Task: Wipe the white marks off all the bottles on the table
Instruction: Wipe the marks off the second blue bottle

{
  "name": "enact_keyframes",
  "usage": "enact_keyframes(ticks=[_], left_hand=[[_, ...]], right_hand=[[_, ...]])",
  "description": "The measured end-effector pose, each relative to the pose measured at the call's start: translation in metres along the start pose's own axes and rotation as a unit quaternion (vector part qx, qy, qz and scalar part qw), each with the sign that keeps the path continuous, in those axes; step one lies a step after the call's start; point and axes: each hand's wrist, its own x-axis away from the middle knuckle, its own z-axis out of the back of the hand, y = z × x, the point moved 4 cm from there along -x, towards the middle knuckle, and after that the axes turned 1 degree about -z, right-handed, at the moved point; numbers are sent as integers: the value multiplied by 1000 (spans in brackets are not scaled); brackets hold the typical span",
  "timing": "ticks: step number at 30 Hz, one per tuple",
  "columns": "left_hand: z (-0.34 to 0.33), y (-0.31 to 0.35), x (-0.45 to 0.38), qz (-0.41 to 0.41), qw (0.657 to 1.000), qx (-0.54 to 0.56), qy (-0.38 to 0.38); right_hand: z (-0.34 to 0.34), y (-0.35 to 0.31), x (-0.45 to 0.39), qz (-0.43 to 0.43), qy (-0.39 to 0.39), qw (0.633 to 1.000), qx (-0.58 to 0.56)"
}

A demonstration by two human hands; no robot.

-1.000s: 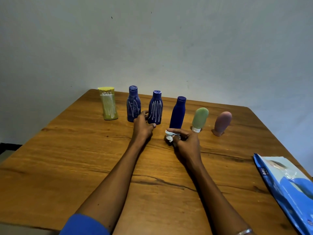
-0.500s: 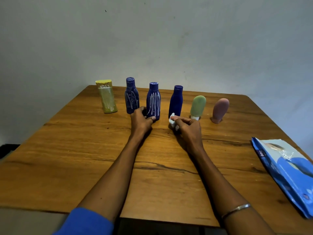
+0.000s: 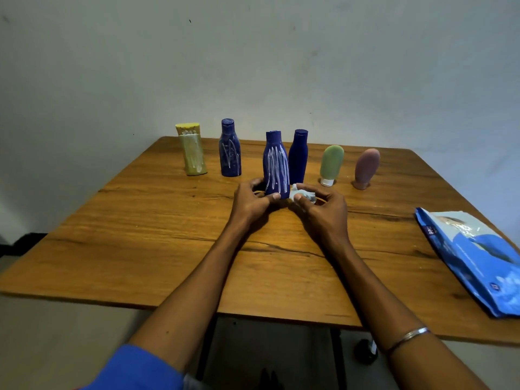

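Near the middle of the brown wooden table (image 3: 157, 249), a person's left hand (image 3: 249, 199) grips the base of a tall dark-blue plastic bottle streaked with white marks (image 3: 276, 164), thumb across its foot and fingers curled behind. The right hand (image 3: 320, 205), just beside it, pinches a crumpled white wipe (image 3: 302, 194) at the bottle's lower right side. Both forearms reach forward from the near edge, a blue sleeve (image 3: 140, 370) on the left and a thin metal bangle (image 3: 408, 337) on the right wrist.

Held only low down, the bottle could tip under a hard sideways rub and knock the clean dark-blue bottle (image 3: 298, 156) standing just behind it. A soiled wipe may also smear the marks rather than lift them.

Toward the far edge stand a marked yellow-capped bottle (image 3: 192, 150), a marked blue bottle (image 3: 230, 149), a green tube (image 3: 331, 164) and a pink tube (image 3: 366, 168). A blue wipes packet (image 3: 478, 257) lies at the right edge.
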Motion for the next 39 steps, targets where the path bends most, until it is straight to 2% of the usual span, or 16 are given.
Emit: enact_keyframes(ticks=[4, 13, 18, 23, 28, 31, 36, 39], left_hand=[[-7, 2, 6, -22, 999, 10, -41], [-14, 0, 9, 2, 998, 47, -40], [-13, 2, 6, 5, 997, 71, -31], [-12, 2, 6, 9, 996, 80, -45], [-17, 6, 9, -2, 996, 41, -74], [-15, 7, 11, -8, 998, 29, -63], [-9, 6, 11, 3, 998, 55, -37], [-11, 5, 10, 8, 997, 61, -39]], right_hand=[[4, -3, 7, 22, 27, 999, 36], [2, -3, 9, 36, 34, 998, 37], [-2, -11, 8, 74, 20, 996, 48], [0, -18, 9, 134, 45, 988, 67], [7, -10, 3, 87, 110, 989, 43], [5, -9, 4, 83, 79, 992, 58], [-6, -10, 11, 82, -26, 995, 47], [-3, -12, 9, 99, 2, 992, 73]])
